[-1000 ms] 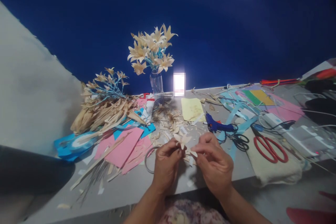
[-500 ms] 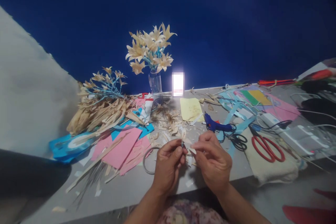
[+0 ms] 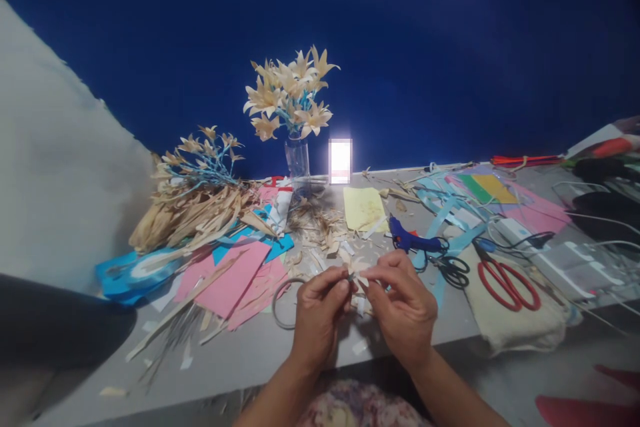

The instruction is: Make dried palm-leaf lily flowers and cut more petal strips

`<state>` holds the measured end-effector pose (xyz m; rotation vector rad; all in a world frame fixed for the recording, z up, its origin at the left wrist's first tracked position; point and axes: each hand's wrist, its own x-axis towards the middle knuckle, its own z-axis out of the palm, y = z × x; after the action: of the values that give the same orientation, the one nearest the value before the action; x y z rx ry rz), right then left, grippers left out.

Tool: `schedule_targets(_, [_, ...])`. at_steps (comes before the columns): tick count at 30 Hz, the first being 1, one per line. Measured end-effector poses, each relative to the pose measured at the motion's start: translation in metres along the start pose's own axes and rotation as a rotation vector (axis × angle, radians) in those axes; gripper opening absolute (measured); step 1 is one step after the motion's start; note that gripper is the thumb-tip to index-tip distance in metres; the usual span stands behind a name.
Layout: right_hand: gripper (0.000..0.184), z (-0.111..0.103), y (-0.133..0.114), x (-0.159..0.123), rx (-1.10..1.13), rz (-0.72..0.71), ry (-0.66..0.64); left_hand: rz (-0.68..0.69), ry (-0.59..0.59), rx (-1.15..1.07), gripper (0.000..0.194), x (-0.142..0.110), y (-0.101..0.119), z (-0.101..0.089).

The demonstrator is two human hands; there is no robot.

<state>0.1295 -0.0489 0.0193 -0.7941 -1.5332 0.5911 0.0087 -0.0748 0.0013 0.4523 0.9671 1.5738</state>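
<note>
Because the pale flower (image 3: 354, 265) looks delicate, the left hand (image 3: 321, 307) pinches its base, the right hand (image 3: 404, 303) a petal (image 3: 361, 280); a glue gun (image 3: 414, 240) lies handily beyond.

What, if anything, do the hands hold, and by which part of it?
The left hand pinches a small pale flower near its base. The right hand is close against it; whether it also grips cannot be told.

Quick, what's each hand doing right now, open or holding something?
Left hand: closed, holding a small pale flower.
Right hand: closed, pinching a pale petal against that flower.
</note>
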Motion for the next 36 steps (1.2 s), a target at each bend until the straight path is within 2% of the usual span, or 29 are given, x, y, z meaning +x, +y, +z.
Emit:
schedule_targets(5, [0.020,0.002,-0.003,0.003,-0.042,-0.042,0.012,0.018,-0.041,0.086,0.030,0.001,0.000,-0.002])
schedule_targets(8, [0.021,0.002,-0.002,0.003,-0.066,-0.064,0.000,0.002,-0.022,0.130,0.037,0.001,0.000,-0.002])
schedule_targets(11, [0.022,0.002,0.000,0.001,-0.105,-0.091,-0.004,0.041,-0.011,0.168,0.035,-0.001,-0.002,-0.004])
schedule_targets(13, [0.022,0.001,0.001,-0.001,-0.130,-0.112,-0.004,0.122,-0.032,0.187,0.030,-0.002,-0.003,-0.006])
schedule_targets(18, [0.024,0.001,-0.001,0.000,-0.129,-0.157,-0.004,0.455,-0.024,0.377,0.005,-0.001,0.000,-0.006])
schedule_targets(23, [0.025,0.003,-0.004,0.001,-0.106,-0.194,-0.017,0.573,0.014,0.458,0.008,-0.002,0.002,-0.005])
schedule_targets(26, [0.027,0.001,-0.007,-0.002,-0.072,-0.197,-0.049,0.512,0.014,0.398,0.003,-0.002,0.000,-0.008])
schedule_targets(30, [0.031,-0.009,-0.006,-0.005,-0.011,-0.236,-0.073,0.161,-0.067,0.062,0.018,-0.001,0.002,-0.013])
schedule_targets(32, [0.029,-0.014,-0.001,-0.005,-0.030,-0.230,-0.064,0.041,-0.113,-0.069,0.021,-0.001,0.005,-0.017])
schedule_targets(36, [0.019,-0.018,0.014,-0.009,-0.095,-0.120,-0.116,0.046,-0.189,-0.083,0.020,-0.001,0.009,-0.023])
